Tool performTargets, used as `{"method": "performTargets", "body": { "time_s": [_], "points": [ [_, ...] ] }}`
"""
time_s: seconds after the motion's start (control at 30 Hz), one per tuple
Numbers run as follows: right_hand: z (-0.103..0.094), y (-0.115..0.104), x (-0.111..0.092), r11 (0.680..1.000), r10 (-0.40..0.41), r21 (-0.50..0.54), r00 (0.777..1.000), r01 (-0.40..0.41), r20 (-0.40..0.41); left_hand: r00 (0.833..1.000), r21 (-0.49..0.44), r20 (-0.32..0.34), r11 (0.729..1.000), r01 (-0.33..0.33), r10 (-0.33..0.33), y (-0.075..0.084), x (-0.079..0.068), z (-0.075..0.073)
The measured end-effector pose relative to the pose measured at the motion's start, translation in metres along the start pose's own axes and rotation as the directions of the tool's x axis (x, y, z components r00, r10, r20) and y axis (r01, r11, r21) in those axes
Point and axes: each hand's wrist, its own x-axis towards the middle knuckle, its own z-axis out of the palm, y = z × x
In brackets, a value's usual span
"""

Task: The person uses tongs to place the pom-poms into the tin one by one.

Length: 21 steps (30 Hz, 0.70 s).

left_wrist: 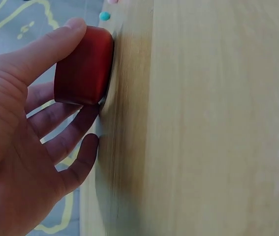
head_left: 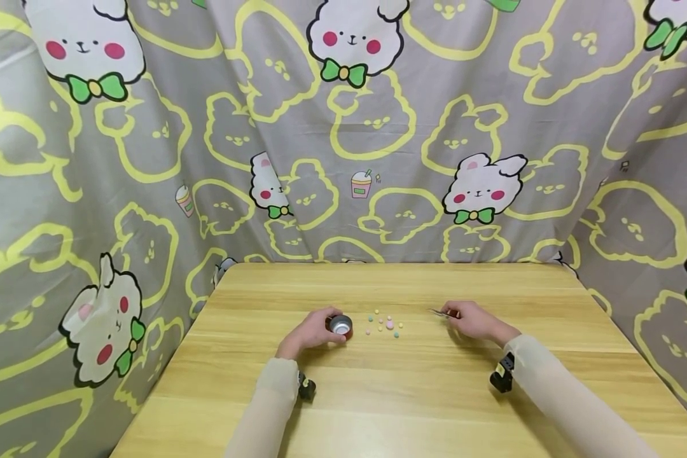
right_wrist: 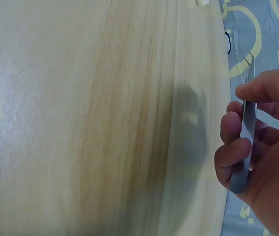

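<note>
Between thumb and fingers my left hand grips a small red cup on the table, its silvery inside facing up in the head view. In the left wrist view the thumb lies along the cup's near side and the other fingers curl beneath and behind it. My right hand pinches metal tweezers, their tips pointing left in the head view. Several small pastel beads in pink, yellow and teal lie scattered between the two hands, just right of the cup.
The wooden table stretches under both arms. Behind it and at both sides hangs a grey curtain with cartoon prints. A black camera is strapped to the right wrist and another black camera to the left.
</note>
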Motion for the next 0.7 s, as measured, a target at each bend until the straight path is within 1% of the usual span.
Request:
{"method": "performTargets", "body": {
  "time_s": [0.23,0.47,0.7],
  "points": [
    [0.002,-0.001,0.001,1.000,-0.028,-0.014,0.999,0.028,0.023,1.000,-0.014,0.002,1.000,0.018,-0.017,-0.001,0.001,0.002],
    [0.007,-0.001,0.001,0.997,-0.058,-0.059,0.998,0.058,0.003,1.000,-0.014,0.006,1.000,-0.012,0.012,0.000,0.003,0.004],
    [0.014,-0.012,0.011,0.991,-0.103,-0.081,0.994,0.104,0.022,1.000,-0.029,0.004,0.999,0.022,-0.022,-0.004,0.003,0.002]
  ]
}}
